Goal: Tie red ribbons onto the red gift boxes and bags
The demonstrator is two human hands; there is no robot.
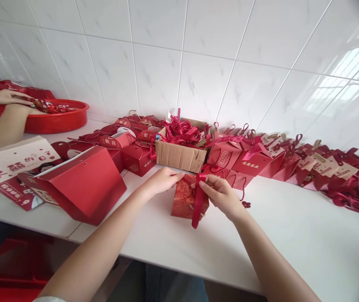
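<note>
Box (pixel 181 203) and ribbon (pixel 197 212) are together on the table (pixel 280 235), between its front edge and the carton (pixel 181 156) by its back edge. The right hand (pixel 220 195) has thumb and fingertips pinched on the ribbon above the box's top, one strip hanging down past the side. The left hand (pixel 164 181) has its fingertips closed together at the other side of the top, apparently on the ribbon too, though the piece they grip shows only in part.

The ribbon looks soft, limp and very light; its sheen suggests it may slide between fingertips, so a pinch close to the box's top should hold best. The box looks like thin, stiff card, crisp at the folds but likely to dent if its flat sides are squeezed. The lower corners seem the safest hold. What is inside is hidden, so its weight cannot be told.

More boxes (pixel 287 161) line the table's back edge to the right. Near the front edge on the left stands a larger red box (pixel 88 180); beyond it, another person's arms reach over a basin (pixel 56 121).
</note>
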